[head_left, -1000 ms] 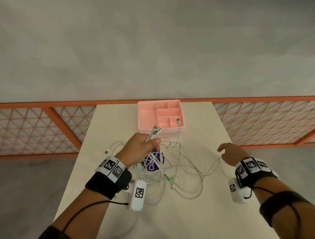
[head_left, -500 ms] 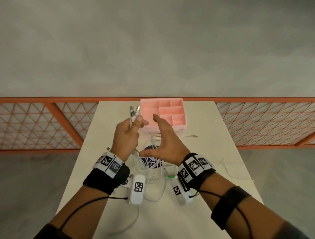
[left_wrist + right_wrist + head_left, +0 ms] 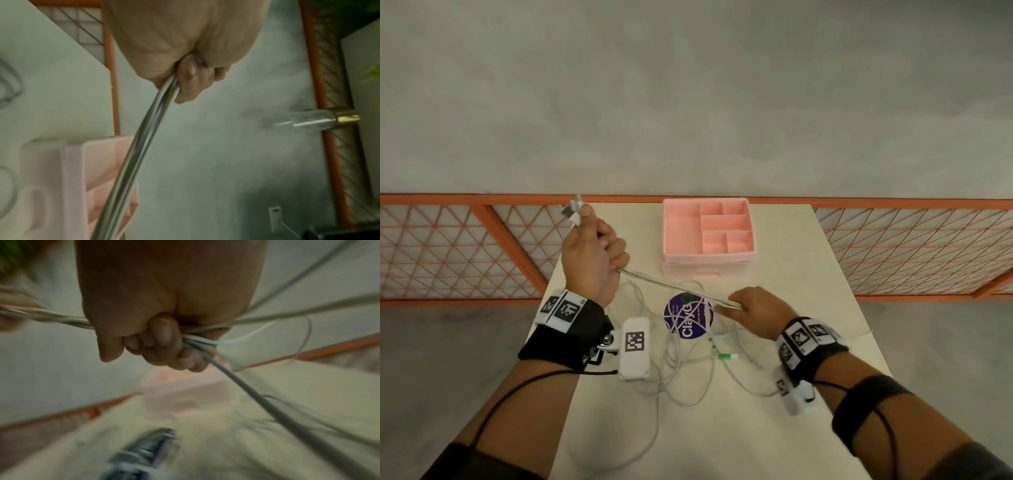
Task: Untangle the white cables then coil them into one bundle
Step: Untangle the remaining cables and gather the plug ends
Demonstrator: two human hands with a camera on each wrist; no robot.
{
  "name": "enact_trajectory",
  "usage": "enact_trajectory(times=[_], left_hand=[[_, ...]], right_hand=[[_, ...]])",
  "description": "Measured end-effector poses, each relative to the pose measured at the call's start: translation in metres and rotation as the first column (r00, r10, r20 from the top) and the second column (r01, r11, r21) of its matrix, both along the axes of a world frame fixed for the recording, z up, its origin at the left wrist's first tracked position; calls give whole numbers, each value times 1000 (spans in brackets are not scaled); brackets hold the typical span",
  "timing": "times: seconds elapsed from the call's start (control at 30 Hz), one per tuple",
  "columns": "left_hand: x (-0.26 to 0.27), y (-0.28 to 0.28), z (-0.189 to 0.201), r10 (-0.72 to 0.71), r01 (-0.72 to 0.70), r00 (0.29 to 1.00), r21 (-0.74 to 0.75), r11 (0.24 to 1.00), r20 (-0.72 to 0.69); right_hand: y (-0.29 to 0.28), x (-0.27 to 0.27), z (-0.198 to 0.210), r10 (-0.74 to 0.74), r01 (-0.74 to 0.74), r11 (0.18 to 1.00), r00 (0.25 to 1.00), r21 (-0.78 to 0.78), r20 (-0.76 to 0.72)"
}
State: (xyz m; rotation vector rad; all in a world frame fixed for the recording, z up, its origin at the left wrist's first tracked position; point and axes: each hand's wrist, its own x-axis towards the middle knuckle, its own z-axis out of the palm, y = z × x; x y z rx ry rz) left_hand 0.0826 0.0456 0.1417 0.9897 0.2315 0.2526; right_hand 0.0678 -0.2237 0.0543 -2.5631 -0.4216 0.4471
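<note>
Both hands are fisted round the white cables: left hand holds the plug ends up, right hand grips the taut strands lower down. The rest lies looped on the tabletop, so pulling harder could probably cinch a knot tight.

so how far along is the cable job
Done: plug ends gathered in the left hand.
In hand: the right hand grips the white cables, stretched taut between both hands.
Left: loose loops lie tangled on the table; no coil yet.
</note>
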Motion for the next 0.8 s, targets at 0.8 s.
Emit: enact_trajectory(times=[0.8], left_hand=[[-11,-36,-71,-196,223,937,65,973,-290]], right_hand=[[-215,-40,-71,-504,498,684,851,-533,148]])
